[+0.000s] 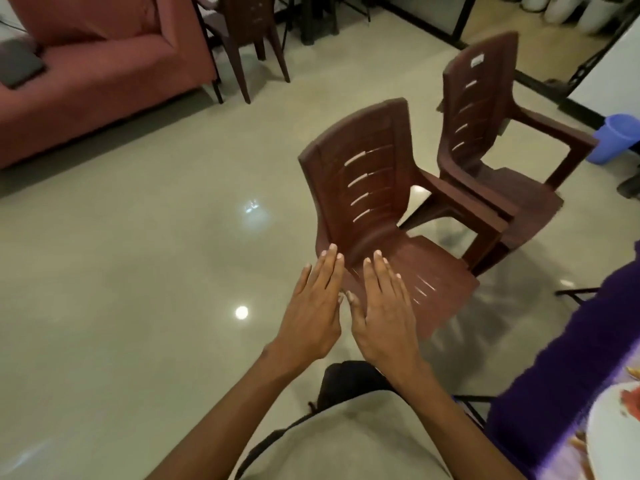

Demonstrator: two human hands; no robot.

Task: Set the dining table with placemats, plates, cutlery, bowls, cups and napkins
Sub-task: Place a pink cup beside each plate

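My left hand [313,306] and my right hand [384,311] are held out side by side in front of me, palms down, fingers straight, holding nothing. They hover in front of a brown plastic chair [377,188]. At the right edge the dining table shows only as a corner covered by a purple tablecloth [568,368]. A white plate with a printed pattern [616,431] lies on it at the bottom right. No cutlery, bowls, cups or napkins are visible.
A second brown chair [485,109] stands behind the first, a third [249,32] at the back beside a pink sofa [86,74]. A blue bucket [614,136] sits at the right wall. Glossy tiled floor [138,271] spreads to the left.
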